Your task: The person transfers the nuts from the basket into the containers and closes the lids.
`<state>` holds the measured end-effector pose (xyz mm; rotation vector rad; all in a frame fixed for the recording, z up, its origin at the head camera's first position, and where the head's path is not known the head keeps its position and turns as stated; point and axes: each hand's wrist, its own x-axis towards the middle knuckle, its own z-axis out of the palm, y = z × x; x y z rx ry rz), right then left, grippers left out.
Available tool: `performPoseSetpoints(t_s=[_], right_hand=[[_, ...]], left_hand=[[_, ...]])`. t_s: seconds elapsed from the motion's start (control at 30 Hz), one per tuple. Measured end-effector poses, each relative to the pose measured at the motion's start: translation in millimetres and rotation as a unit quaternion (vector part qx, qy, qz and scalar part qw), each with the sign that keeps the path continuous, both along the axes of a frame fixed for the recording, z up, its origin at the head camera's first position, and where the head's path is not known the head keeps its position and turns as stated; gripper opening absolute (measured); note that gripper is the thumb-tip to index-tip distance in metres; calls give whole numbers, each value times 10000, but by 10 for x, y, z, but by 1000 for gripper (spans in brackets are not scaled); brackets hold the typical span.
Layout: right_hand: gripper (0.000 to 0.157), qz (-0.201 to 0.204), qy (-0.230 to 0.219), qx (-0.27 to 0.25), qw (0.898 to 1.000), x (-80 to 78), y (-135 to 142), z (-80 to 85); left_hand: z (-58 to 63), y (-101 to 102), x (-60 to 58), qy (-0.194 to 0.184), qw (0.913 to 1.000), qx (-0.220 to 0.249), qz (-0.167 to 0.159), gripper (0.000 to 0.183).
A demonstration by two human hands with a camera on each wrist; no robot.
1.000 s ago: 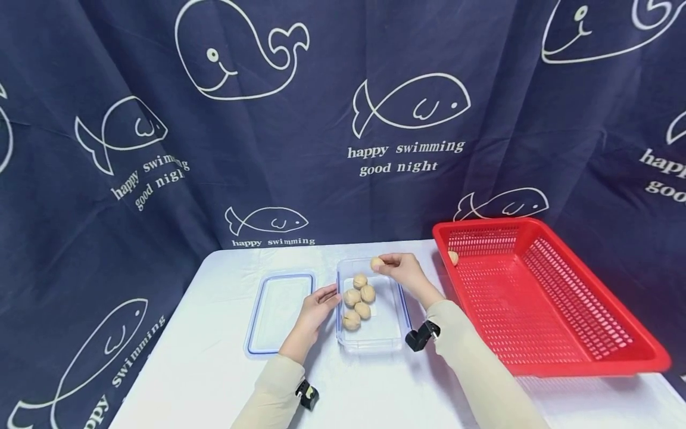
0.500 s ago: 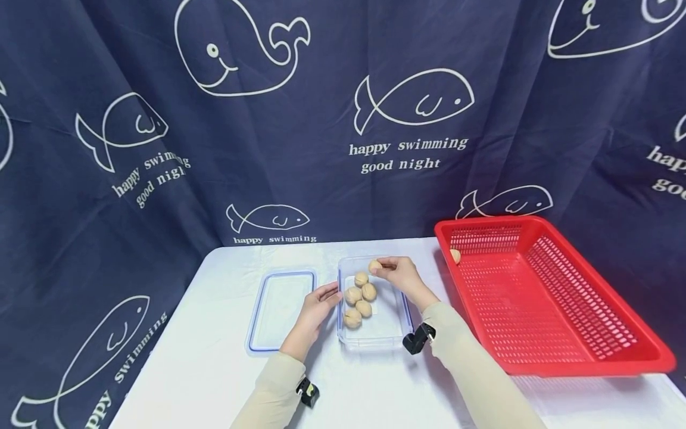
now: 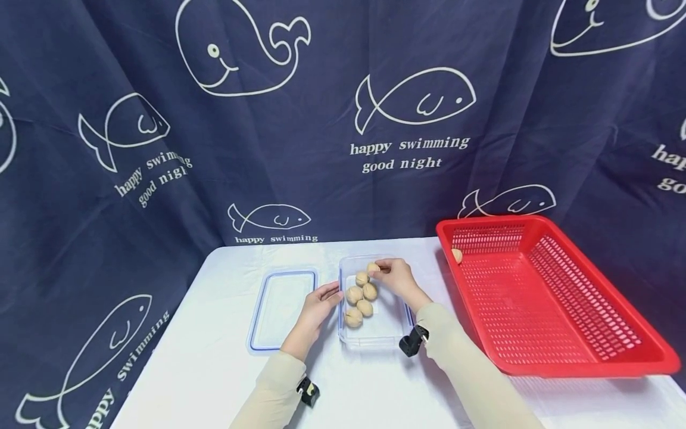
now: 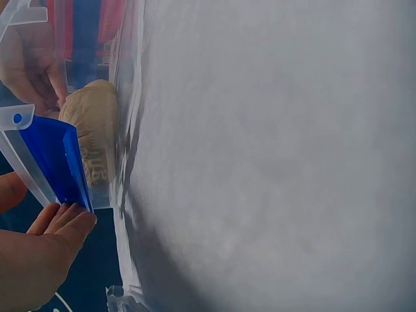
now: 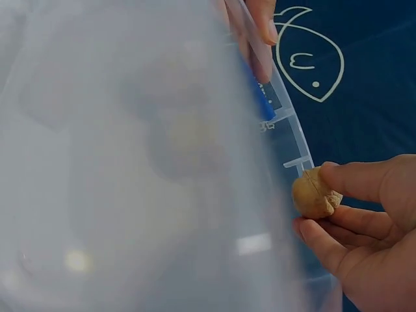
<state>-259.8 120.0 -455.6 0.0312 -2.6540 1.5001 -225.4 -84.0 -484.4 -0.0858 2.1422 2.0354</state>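
My right hand (image 3: 398, 276) pinches a walnut (image 5: 314, 194) between thumb and fingertips at the far end of a clear plastic food container (image 3: 382, 341). Several other walnuts (image 3: 354, 317) lie inside, along its left half. At the container's left wall, my left hand (image 3: 316, 308) grips the side, fingers against a blue latch flap (image 4: 58, 156) and thumb across the rim. The right wrist view shows the walnuts inside only as a blur through the plastic. Through the wall in the left wrist view, one walnut (image 4: 94, 127) appears close up.
A clear lid with a blue seal (image 3: 284, 310) lies flat to the left of the container. On the right stands a large red plastic basket (image 3: 536, 304), with a walnut (image 3: 457, 255) near its far left corner. A white cloth covers the table (image 3: 187, 357); a dark blue curtain (image 3: 332, 196) hangs behind.
My right hand has shifted slightly left and lower, bringing the pinched walnut closer to those in the container. The left hand has stayed at the container's side.
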Motion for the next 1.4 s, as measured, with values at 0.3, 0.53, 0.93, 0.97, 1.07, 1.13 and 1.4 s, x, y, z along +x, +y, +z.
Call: performPoseSetpoints(t_s=[0.3,0.53,0.93,0.97,1.07,1.13,1.4], right_hand=[[32,50,246,380,9990,26,3,-11],[32,164,369,154,9991,27,32,-24],[35,610,263,-458,9967,27,113,85],[35,611,299,-463,9966,28,123,117],[36,624,363,-568,9958,14,144,226],[35,637,479,-542,9953,-6,155,294],[34,550,771,-540,9940,-75,272,616]], left_hand=[[-9,-10,10,21,9999,55,-85,43],[-5,-12,16,26,9999,23,-121,44],[-14,-18,1,0,10000,28,-84,44],[-19,-16,0,-2,10000,33,-78,44],[-17,-18,-2,27,9999,65,-80,44],[-11,-23,0,56,9999,73,-102,44],[-13,-15,-1,52,9999,98,-96,42]])
